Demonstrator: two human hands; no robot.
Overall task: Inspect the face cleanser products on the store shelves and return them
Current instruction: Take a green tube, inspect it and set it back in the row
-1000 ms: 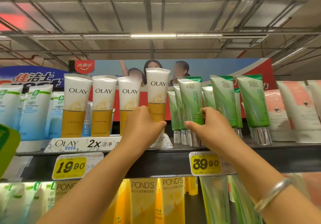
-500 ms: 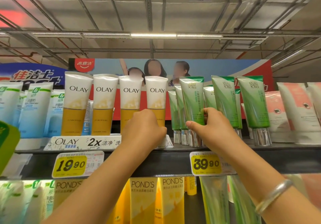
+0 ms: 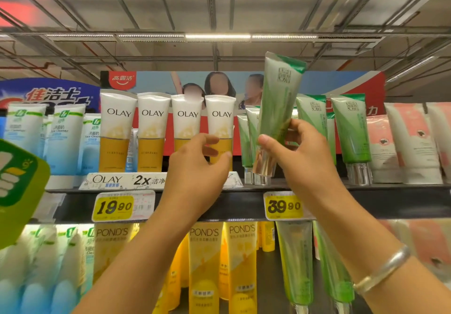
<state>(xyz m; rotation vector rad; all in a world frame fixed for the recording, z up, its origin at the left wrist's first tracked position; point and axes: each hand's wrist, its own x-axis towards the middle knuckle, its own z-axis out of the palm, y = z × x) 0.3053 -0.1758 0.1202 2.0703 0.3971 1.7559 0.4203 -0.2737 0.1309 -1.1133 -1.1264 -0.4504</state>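
Green plastic cleanser tube with silver cap (image 3: 278,109) tilted above shelf edge (image 3: 366,187), gripped by right hand (image 3: 305,157), left hand (image 3: 197,165) loosely curled, grasping nothing, before white-and-amber Olay tube (image 3: 220,121).

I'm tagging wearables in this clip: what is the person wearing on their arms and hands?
Both forearms are bare, with no sleeves showing. The right wrist carries a plain silver bangle. The left hand and right hand wear no gloves, and no rings are visible.

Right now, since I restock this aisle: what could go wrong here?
The right hand holds the green tube tilted, by its lower part; it might slip. The left hand is open against the last Olay tube, which could tip into its neighbours.
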